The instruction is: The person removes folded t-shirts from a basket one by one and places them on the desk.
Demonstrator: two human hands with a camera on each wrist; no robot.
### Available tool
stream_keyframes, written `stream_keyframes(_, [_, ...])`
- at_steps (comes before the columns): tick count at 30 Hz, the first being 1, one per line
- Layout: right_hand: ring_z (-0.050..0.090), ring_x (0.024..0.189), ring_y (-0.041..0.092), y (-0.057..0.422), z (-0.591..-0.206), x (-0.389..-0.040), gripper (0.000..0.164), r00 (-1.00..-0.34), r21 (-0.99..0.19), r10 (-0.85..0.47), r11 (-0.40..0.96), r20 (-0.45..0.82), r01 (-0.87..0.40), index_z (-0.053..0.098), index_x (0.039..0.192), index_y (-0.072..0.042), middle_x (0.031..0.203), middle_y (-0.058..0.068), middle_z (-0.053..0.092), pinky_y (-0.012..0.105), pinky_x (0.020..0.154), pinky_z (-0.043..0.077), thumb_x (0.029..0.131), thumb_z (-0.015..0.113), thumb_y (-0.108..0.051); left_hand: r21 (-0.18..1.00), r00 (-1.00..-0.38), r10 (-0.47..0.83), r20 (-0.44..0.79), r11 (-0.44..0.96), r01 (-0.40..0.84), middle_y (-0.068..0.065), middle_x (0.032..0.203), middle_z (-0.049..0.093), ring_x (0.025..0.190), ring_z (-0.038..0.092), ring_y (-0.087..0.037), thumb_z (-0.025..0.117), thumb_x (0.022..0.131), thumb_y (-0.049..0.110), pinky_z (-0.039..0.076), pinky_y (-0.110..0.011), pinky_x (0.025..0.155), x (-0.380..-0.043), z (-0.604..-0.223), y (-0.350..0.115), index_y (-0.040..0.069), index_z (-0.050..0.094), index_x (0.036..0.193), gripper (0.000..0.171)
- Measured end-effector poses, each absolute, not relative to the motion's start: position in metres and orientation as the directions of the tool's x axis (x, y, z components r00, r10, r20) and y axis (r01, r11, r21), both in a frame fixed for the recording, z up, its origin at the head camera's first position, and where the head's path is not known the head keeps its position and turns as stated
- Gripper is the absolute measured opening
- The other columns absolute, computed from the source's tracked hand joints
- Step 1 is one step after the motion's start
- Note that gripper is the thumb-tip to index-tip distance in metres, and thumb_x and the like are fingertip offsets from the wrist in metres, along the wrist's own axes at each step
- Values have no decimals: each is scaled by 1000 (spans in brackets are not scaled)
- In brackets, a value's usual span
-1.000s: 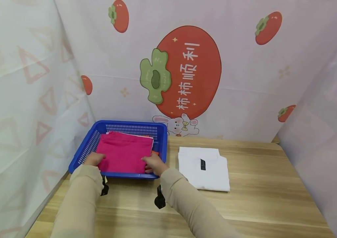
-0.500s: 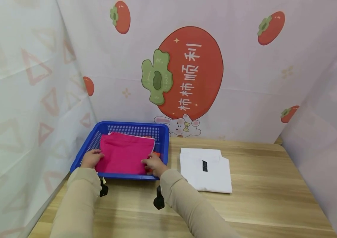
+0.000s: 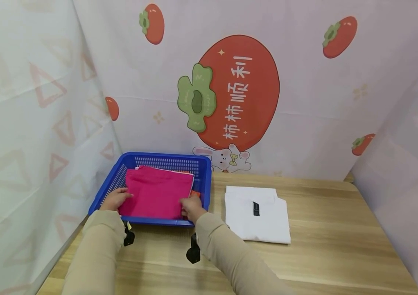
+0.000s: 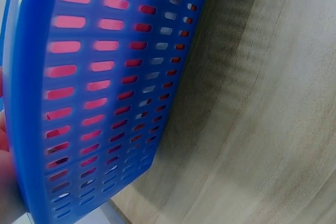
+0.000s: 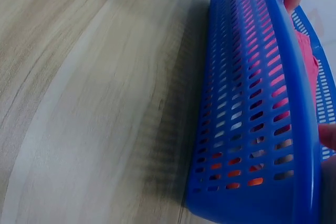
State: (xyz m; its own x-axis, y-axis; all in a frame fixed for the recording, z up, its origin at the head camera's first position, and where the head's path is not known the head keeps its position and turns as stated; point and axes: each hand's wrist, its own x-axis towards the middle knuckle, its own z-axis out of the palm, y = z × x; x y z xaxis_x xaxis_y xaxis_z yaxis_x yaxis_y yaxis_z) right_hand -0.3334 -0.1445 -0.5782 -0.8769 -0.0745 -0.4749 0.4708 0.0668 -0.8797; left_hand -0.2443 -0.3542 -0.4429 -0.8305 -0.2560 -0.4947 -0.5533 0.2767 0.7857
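Observation:
A folded pink cloth garment point(image 3: 159, 192) lies in a blue plastic basket point(image 3: 153, 222) at the left of the table. My left hand point(image 3: 116, 199) rests at the garment's left edge, its fingers loosely extended over the cloth. At the opposite edge my right hand point(image 3: 193, 208) pinches the garment near the front right corner; its lower fingers are partly hidden. White and orange cloth shows beneath the pink piece. In the left wrist view, part of the left hand point(image 4: 8, 187) appears inside the basket's rim point(image 4: 26, 98). The right wrist view shows pink cloth point(image 5: 308, 59) behind the slotted wall.
A folded white shirt point(image 3: 256, 223) with a dark label lies right of the basket. The wooden table point(image 3: 326, 246) extends to the right. A patterned curtain point(image 3: 297, 102) stands close behind the basket, and another point(image 3: 28, 155) borders its left side.
The view has shifted slightly. My left fingers have stayed at the garment's left edge, while my right fingers have drawn closer together at its right edge. The basket and white shirt have not visibly moved.

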Motion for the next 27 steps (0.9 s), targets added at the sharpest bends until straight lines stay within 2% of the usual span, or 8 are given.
stream_keyframes(3, [54,58,25,-143,-572,-330,41,-846,-860,-155,67,-509,505,46,112,-5,83,15,55,41,52,48,74,61,-1,783,-833,-264,-487,291,-550,-30,134,13,117,22,-40,45,86,13,24,-48,95,-245,-446,-355,-7,20,133,57])
stream_keyframes(5, [55,62,25,-141,-577,-331,52,-853,-872,-187,50,-486,486,41,120,-5,97,14,55,41,49,47,72,59,4,782,-834,-271,-481,298,-548,-30,134,14,117,21,-40,44,85,11,23,-48,95,-246,-448,-355,-7,19,133,57])
stream_keyframes(8, [53,64,26,-136,-560,-325,65,-863,-885,-196,77,-466,460,35,129,-8,111,12,48,39,46,46,69,53,12,770,-834,-282,-474,327,-548,-31,132,17,116,23,-40,44,85,10,24,-48,94,-247,-449,-354,-9,19,132,56])
stream_keyframes(10, [50,65,24,-130,-528,-310,64,-878,-895,-178,128,-445,428,33,130,-6,117,14,43,35,45,46,71,46,14,758,-843,-281,-458,371,-536,-32,129,20,113,26,-40,44,84,10,27,-48,93,-247,-449,-353,-11,19,131,57])
stream_keyframes(12, [48,62,24,-125,-492,-296,61,-877,-885,-159,196,-454,422,34,130,-4,114,17,42,33,46,44,72,42,16,741,-852,-272,-448,420,-524,-33,126,25,110,31,-41,45,84,11,30,-47,91,-247,-448,-352,-13,19,130,58])
stream_keyframes(16, [44,57,22,-119,-457,-286,61,-877,-881,-171,250,-449,402,33,130,-1,115,18,42,28,41,38,71,38,17,705,-864,-243,-440,503,-500,-34,122,29,105,35,-41,46,83,15,33,-48,88,-248,-447,-351,-16,17,128,62])
stream_keyframes(21, [44,52,22,-119,-466,-297,68,-873,-888,-211,248,-440,388,32,132,-6,123,13,40,30,37,36,68,39,15,688,-861,-237,-450,522,-504,-36,123,26,107,32,-43,47,83,16,29,-49,90,-251,-450,-351,-18,13,128,65])
stream_keyframes(27, [50,65,22,-113,-464,-295,68,-848,-879,-246,219,-469,423,23,136,-8,133,14,29,32,45,46,73,40,13,741,-859,-253,-445,434,-512,-34,127,20,111,29,-44,46,85,13,28,-51,91,-255,-457,-351,-11,8,132,65])
